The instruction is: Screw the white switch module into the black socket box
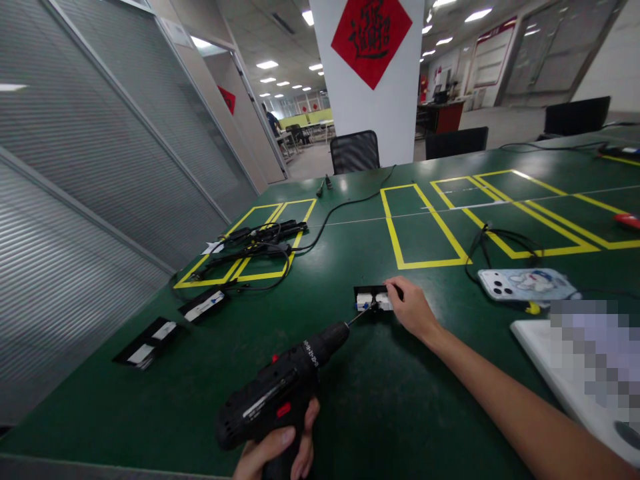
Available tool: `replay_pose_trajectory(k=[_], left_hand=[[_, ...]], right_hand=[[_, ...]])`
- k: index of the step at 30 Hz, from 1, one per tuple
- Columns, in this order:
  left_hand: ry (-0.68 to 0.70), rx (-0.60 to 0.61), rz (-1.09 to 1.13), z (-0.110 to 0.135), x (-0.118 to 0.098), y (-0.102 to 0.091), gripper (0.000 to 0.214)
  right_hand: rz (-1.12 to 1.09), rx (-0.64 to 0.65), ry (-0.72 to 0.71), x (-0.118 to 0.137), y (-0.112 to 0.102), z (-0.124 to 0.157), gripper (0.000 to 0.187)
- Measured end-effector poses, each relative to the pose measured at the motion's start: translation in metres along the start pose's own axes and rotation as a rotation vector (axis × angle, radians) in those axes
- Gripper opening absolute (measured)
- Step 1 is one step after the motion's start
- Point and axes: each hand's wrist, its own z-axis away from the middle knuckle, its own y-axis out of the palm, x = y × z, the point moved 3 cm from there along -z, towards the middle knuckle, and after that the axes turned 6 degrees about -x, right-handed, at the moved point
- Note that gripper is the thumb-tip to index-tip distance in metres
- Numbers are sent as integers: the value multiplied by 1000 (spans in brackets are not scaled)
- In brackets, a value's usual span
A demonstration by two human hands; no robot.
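Observation:
My left hand [280,452] is wrapped round the grip of a black cordless drill [280,393] near the table's front edge. The drill's bit points at a small black part with white blocks [371,298] lying on the green table [380,400]. My right hand [413,308] reaches across from the right and holds that part at its right end, fingers curled over it.
Two flat black-and-white parts [203,305] [147,342] lie to the left. A bundle of black cables and adapters [257,243] sits in a yellow-taped box. A phone in a patterned case [525,283], a white pad [570,380] and black chairs [355,151] are also in view.

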Motion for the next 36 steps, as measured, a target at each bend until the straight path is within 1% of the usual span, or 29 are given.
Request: replay_pose_trajectory(k=[5,11,18,22,27,36], left_hand=[[-4,-1,3,1,0,1,22],[-8,12,0,1,2,-3,22],[-22,-53,-13,2,-1,3,23],[-30,-6,-17,2,1,1,23],[-24,-1,-13,2,2,-4,23],[-22,16,16,1,3,-3,24]], right_hand=[[10,3,2,0,0,0,25],[8,-1,-2,0,1,0,25],[3,-3,-6,-2,1,0,25],[3,0,-4,-1,1,0,25],[3,2,-5,-2,1,0,25],[5,2,-14,3,-1,0,24]])
